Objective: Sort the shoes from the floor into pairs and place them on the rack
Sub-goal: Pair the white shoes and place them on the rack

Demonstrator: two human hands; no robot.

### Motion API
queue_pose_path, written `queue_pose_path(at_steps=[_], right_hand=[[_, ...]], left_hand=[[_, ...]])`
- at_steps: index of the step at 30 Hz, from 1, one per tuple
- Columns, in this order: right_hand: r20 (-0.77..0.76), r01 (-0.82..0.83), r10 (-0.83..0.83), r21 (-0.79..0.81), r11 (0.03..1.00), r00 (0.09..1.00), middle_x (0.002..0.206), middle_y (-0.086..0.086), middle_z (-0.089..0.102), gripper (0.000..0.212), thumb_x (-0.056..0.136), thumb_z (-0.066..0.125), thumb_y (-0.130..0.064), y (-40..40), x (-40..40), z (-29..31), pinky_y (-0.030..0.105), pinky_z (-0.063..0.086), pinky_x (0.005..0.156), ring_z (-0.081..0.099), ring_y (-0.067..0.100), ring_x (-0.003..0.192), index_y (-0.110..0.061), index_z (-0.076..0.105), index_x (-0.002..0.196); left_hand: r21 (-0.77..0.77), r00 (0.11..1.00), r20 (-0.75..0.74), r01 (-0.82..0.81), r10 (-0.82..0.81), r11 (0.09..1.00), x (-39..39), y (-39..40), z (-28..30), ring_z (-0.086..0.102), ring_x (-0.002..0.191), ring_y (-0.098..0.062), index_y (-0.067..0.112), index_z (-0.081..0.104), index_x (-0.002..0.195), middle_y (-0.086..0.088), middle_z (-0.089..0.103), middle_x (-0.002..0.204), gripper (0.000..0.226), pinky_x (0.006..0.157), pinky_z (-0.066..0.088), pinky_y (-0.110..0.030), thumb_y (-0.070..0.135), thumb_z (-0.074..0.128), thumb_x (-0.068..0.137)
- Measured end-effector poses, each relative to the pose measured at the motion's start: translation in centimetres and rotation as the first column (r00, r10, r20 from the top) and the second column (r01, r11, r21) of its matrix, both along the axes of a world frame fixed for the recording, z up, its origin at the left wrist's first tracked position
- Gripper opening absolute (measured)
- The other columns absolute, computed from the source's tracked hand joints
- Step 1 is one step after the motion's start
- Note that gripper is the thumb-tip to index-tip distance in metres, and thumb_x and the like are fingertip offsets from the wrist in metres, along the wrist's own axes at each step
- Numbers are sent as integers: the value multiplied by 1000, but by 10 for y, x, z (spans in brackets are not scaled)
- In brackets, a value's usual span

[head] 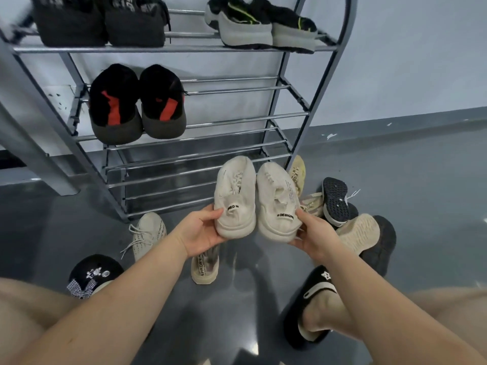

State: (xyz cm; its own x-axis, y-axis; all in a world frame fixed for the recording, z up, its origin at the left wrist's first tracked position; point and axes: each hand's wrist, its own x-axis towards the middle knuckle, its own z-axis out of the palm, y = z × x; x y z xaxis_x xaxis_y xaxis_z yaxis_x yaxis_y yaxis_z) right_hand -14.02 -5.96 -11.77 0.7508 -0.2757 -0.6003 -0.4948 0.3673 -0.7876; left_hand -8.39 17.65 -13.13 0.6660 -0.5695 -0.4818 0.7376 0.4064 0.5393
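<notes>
I hold a pair of white knit sneakers side by side, heels toward me, above the floor in front of the metal rack [237, 119]. My left hand [203, 233] grips the heel of the left white sneaker [234, 191]. My right hand [313, 235] grips the heel of the right white sneaker [276, 198]. The rack holds a dark grey pair [102, 22] and a black-and-green pair [261, 25] on the upper shelf, and a black pair with red stripes [137, 101] one shelf below.
Loose shoes lie on the grey floor: a cream laced sneaker [149, 233], a beige sneaker [205, 267] under my left hand, and a heap at the right with a black sole-up shoe [336, 201] and a tan sole [361, 233]. Black slippers [313, 293] are on my feet.
</notes>
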Motion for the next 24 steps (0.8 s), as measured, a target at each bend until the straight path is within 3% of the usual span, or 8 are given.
queue_pose_path(at_steps=[6, 15, 19, 22, 24], right_hand=[[66, 37, -34, -35, 999, 997, 85, 3, 68, 17, 98, 49, -23, -26, -9, 23, 35, 54, 66, 61, 17, 74, -14, 63, 102], [151, 26, -16, -60, 998, 988, 88, 8, 62, 20, 97, 50, -27, -36, -5, 61, 36, 48, 70, 57, 20, 77, -11, 63, 96], [178, 27, -14, -70, 997, 984, 96, 10, 58, 21, 96, 52, -27, -38, -2, 77, 37, 49, 74, 51, 23, 87, -11, 66, 98], [202, 6, 9, -72, 997, 979, 68, 2, 55, 22, 97, 50, -26, -42, 2, 89, 25, 51, 52, 50, 11, 59, -12, 64, 88], [204, -12, 30, -90, 996, 978, 60, -2, 56, 21, 98, 48, -24, -43, 8, 100, 25, 51, 47, 51, 9, 52, -11, 62, 88]], left_hand=[[-81, 996, 81, 47, -41, 996, -4, -24, 21, 68, 95, -29, 10, 54, 124, -15, 65, 115, 48, 75, 59, -42, 4, 50, 76], [-108, 977, 206, 77, -54, 991, -2, -30, 48, 70, 93, -26, 13, 52, 129, -12, 66, 115, 54, 74, 59, -41, 4, 52, 75], [-116, 969, 245, 76, -45, 990, 1, -31, 61, 69, 93, -24, 12, 48, 135, -12, 64, 117, 61, 76, 59, -40, -1, 58, 75], [-134, 964, 264, 56, -19, 989, 4, -31, 72, 70, 92, -25, 9, 50, 132, -12, 67, 113, 67, 72, 59, -40, 9, 71, 68], [-155, 963, 270, 56, -13, 986, 7, -32, 78, 71, 91, -25, 11, 56, 124, -12, 70, 109, 87, 69, 59, -39, 14, 90, 43]])
